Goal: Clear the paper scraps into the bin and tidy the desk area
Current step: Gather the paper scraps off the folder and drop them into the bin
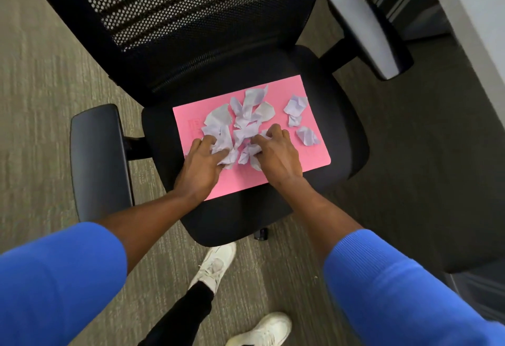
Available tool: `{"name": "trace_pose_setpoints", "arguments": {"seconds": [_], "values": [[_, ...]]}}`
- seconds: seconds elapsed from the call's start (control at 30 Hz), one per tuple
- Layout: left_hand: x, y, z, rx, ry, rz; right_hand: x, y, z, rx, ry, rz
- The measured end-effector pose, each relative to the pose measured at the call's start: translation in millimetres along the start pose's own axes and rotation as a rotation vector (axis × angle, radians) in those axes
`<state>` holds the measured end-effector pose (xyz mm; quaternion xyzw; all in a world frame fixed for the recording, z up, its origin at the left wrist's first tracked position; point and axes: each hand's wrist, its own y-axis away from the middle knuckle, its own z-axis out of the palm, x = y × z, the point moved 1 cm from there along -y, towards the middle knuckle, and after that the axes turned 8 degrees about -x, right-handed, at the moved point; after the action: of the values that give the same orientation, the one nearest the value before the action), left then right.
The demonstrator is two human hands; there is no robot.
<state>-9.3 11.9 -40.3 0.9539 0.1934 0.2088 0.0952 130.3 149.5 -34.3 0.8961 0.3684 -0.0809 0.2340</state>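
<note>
Several crumpled pale lilac paper scraps (243,121) lie in a heap on a pink folder (314,158) that rests flat on the seat of a black office chair (235,220). My left hand (202,165) is on the heap's left side, its fingers curled around scraps. On the heap's near right side, my right hand (276,154) has its fingers closed on more scraps. Three loose scraps (296,105) lie apart on the folder's right part, untouched. No bin is in view.
The chair has a mesh backrest (175,17) and two armrests, one at the left (99,159) and one at the upper right (369,31). Grey carpet surrounds it. A pale desk edge (481,34) runs along the right. My white shoes (216,266) stand below the seat.
</note>
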Motion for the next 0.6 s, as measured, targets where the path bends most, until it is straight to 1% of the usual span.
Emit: {"name": "trace_pose_setpoints", "arguments": {"seconds": [0.1,0.2,0.3,0.4,0.47,0.6], "values": [[-2.5,-3.9,-0.6,0.033,0.07,-0.032,4.3,-3.2,-0.5,0.037,-0.09,0.009],[-2.4,-3.4,-2.6,0.068,0.128,-0.065,8.4,-2.8,-4.3,0.076,-0.198,0.06],[-2.2,4.0,-3.9,0.117,0.207,-0.095,9.5,4.5,-10.8,0.16,-0.316,0.077],[1.5,16.6,-5.7,0.177,0.27,-0.091,10.4,16.7,-17.8,0.237,-0.376,0.067],[5.9,26.5,-7.2,0.21,0.294,-0.091,11.7,26.9,-22.3,0.279,-0.416,0.096],[21.3,48.3,-5.9,0.213,0.315,-0.095,18.6,52.7,-27.6,0.381,-0.524,0.178]]}}
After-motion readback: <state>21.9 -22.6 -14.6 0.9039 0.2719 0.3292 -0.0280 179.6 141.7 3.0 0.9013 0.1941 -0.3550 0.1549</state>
